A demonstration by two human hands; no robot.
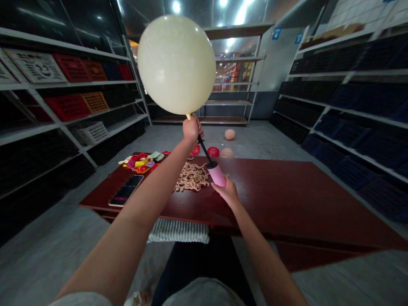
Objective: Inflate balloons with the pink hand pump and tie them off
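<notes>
A large, pale cream balloon (177,66) stands inflated above my left hand (191,128), its neck pointing down into my closed fingers. Those fingers wrap round the balloon's neck, and the black rod of a hand pump comes out just below them. The pump's pink barrel (217,175) slants down to the right, and my right hand (228,192) is closed round its lower end. Whether the nozzle sits inside the balloon's neck is hidden by my left hand. Left of the barrel, a pile of beige, curled uninflated balloons (193,176) lies on the dark red table (280,191).
Colourful packets (140,161) and a phone (126,191) lie on the table's left part. Striped cloth (178,230) shows below the front edge. Beyond the table are a small peach balloon (229,134) and red round items (213,151). Shelves with crates (68,108) line both sides.
</notes>
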